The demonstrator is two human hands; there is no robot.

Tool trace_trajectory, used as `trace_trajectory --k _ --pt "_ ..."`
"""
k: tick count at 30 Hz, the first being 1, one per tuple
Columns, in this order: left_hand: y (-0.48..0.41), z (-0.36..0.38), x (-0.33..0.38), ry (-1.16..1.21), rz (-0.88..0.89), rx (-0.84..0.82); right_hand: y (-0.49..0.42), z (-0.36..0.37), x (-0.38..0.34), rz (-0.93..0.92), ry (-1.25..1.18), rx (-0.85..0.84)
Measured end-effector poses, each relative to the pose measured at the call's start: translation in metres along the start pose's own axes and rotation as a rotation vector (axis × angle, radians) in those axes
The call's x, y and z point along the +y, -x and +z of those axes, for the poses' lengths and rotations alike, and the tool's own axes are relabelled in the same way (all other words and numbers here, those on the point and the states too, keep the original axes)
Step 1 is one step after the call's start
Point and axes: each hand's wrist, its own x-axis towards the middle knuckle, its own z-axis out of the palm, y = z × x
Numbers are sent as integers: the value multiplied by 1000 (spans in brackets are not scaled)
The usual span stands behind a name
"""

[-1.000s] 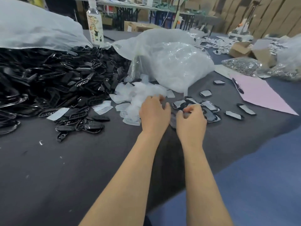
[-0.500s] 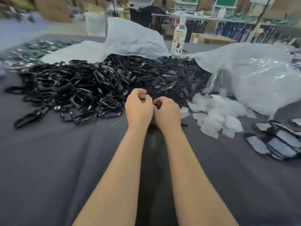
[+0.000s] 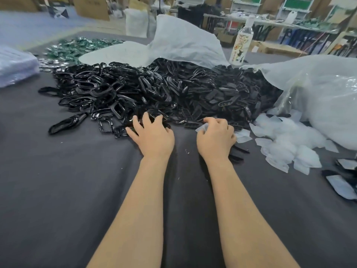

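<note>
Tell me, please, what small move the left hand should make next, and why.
Probably close the left hand on the black frame that lies under its spread fingers: the right hand seems to pinch a white film piece, ready to be joined to a frame.

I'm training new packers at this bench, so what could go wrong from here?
1. The left hand spreads its fingers on the edge of the tangled black frame pile; lifting one frame may drag interlocked neighbours along.
2. The right hand seems to pinch a white film piece beside the loose film heap; a wrist sweep could scatter those light pieces into that pile.
</note>
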Motion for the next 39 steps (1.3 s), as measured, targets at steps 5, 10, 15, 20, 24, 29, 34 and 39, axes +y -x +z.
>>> trace_trajectory --k 5,10,15,20,24,29,34,39 --pt "-2 4 4 -10 31 77 0 -1 -9 -149 -165 87" --pt "4 1 17 278 203 196 2 -7 -13 -207 -514 78" --pt "12 -3 29 777 166 158 -2 -12 -10 -95 -763 -53" --pt "8 -2 30 918 108 102 -2 -13 -11 -48 -1119 -235" --pt "12 1 31 823 208 34 -6 -14 -9 67 -1257 -207" --pt "22 8 35 305 475 -35 -5 -15 -10 -137 -955 -254" --pt "18 -1 34 526 410 -50 -12 -21 5 -62 -850 -110" --pt "16 -4 27 562 288 -69 -5 -21 3 -164 -742 -180"
